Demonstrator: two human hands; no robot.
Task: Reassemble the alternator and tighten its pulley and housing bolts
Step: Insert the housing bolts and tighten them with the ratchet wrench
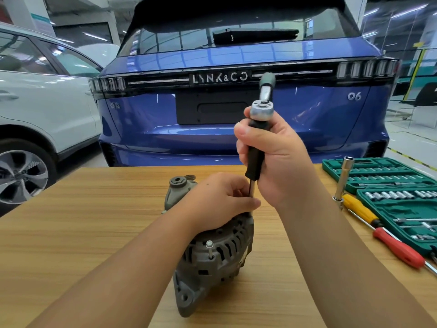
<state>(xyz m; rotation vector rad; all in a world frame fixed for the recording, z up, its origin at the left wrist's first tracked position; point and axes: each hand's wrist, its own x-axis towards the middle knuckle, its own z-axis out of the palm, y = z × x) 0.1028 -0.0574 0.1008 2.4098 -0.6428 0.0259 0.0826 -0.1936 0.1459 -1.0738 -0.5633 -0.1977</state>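
In the lower centre of the frame the alternator (210, 252) lies on the table (82, 209). The left hand (220, 197) pinches the driver shaft (252, 192) to guide it – the right hand (279, 157) clamps the black handle (256, 150) under the ratchet (261, 110), probably for 1 housing bolt.

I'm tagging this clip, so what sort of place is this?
Most likely a car workshop or service bay: a blue car and a white car stand indoors behind a wooden table, which holds an alternator and a green socket set.
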